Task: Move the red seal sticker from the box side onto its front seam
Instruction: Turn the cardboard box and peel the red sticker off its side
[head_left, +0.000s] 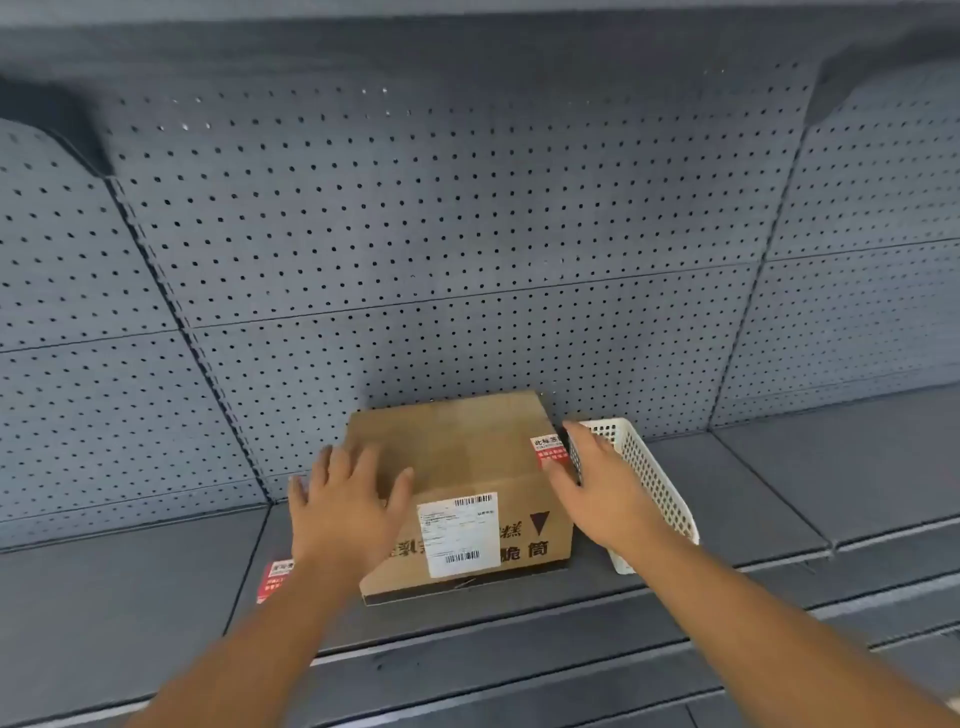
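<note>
Cardboard box (457, 467) sits mid-shelf (753, 499). Red seal sticker (548, 451) is on its top right edge. Both hands' grip is released: left hand (345, 512) flat on the box, right hand (605, 491) beside the sticker.

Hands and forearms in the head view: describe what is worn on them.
Nothing is worn. The left hand and right hand are bare: no gloves, rings, watch or wristbands visible. Both forearms are bare to the bottom edge of the picture, with no sleeve in view.

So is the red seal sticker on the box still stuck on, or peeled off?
Stuck on: the red seal sticker lies flat at the cardboard box's right top edge.
</note>
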